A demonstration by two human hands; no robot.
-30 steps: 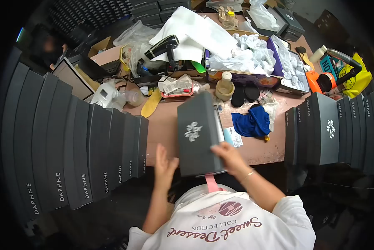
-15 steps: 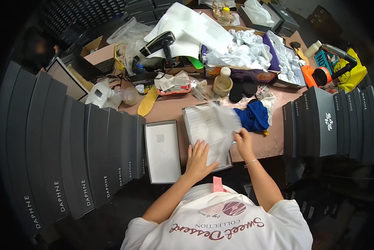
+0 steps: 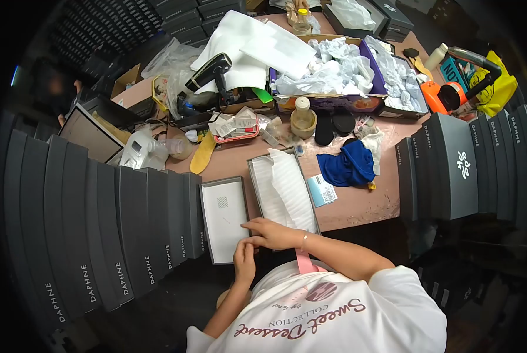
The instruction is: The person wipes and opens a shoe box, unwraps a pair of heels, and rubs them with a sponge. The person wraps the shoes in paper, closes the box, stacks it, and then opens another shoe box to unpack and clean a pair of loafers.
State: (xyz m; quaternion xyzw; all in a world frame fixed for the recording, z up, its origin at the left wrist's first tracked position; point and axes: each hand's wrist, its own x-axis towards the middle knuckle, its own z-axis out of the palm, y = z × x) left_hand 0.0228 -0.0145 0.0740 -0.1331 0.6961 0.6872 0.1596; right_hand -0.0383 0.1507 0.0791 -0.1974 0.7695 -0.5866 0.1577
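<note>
A shallow white-lined shoebox lid [image 3: 223, 203] lies inside up on the near table. Right of it, a grey-rimmed shoebox [image 3: 253, 170] holds white wrapping paper [image 3: 290, 188] with its sheets folded inward. My right hand [image 3: 273, 233] crosses in front of the shoebox, its fingers apart and reaching to the lid's right edge. My left hand [image 3: 245, 259] is just below it at the lid's near right corner, its fingers slightly bent and apart. Whether either hand presses on the lid is hidden. A blue-and-white card [image 3: 322, 190] lies beside the shoebox.
Stacks of dark shoeboxes [image 3: 131, 223] flank the table at left and right [image 3: 454, 170]. A blue cloth [image 3: 350, 165] is to the right. Behind stand a jar [image 3: 303, 122], a hair dryer [image 3: 214, 72] and a carton of crumpled paper [image 3: 334, 67].
Both hands left the wrapping paper, which now lies folded in the shoebox. My right hand moved left across the box to the lid; my left hand drew back and left. The card came into view.
</note>
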